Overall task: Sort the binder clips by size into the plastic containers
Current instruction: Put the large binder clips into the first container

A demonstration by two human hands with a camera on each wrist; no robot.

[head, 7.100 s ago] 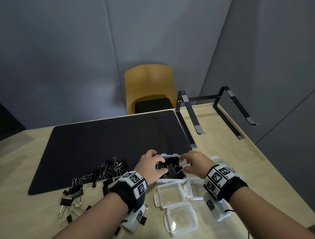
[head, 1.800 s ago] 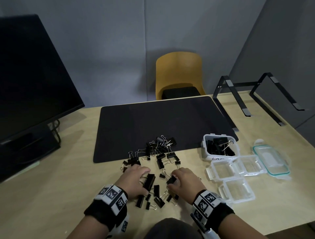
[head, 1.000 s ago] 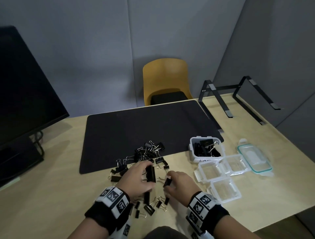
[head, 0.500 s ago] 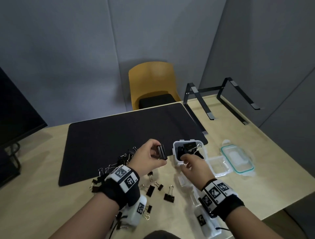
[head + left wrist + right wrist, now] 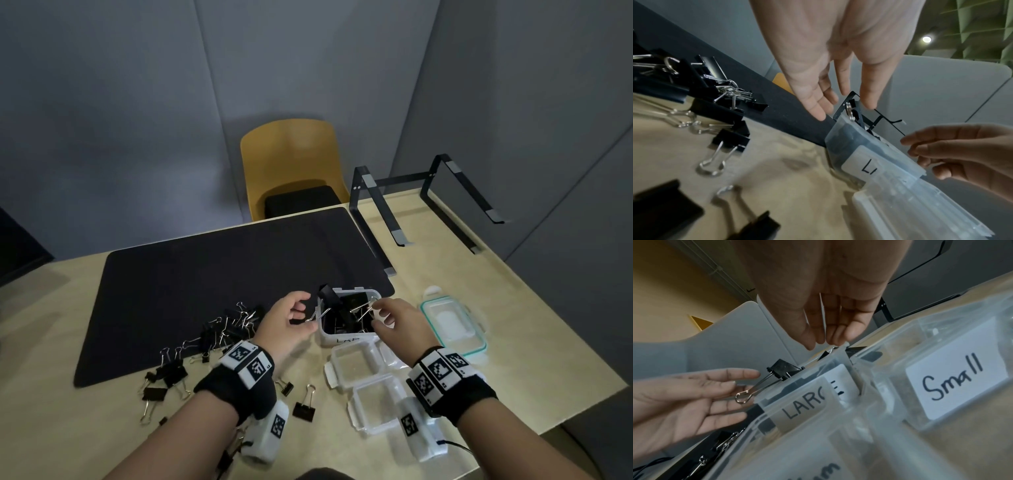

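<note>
The clear container labelled LARGE (image 5: 346, 340) (image 5: 807, 405) stands at the mat's front right corner, holding several big black binder clips. One large clip (image 5: 327, 295) (image 5: 783, 368) is perched on its left rim, wire handles sticking out towards my left hand (image 5: 305, 311) (image 5: 844, 104). That hand hovers just left of the container with straight fingers and holds nothing. My right hand (image 5: 378, 315) (image 5: 824, 340) hangs over the container's right side, fingers pointing down, empty. A pile of mixed clips (image 5: 226, 329) lies on the mat's front edge.
Two smaller clear tubs (image 5: 352, 366) (image 5: 376, 401) sit in front of the large one; one tub reads Small (image 5: 953, 384). A teal-rimmed lid (image 5: 452, 325) lies to the right. Loose clips (image 5: 305, 407) (image 5: 164, 373) dot the table near my left wrist. A black laptop stand (image 5: 428, 205) stands far right.
Both hands rose from the clip pile, each carrying a large clip, and moved right to the LARGE container. Both clips have been let go; the left one now rests on the rim.
</note>
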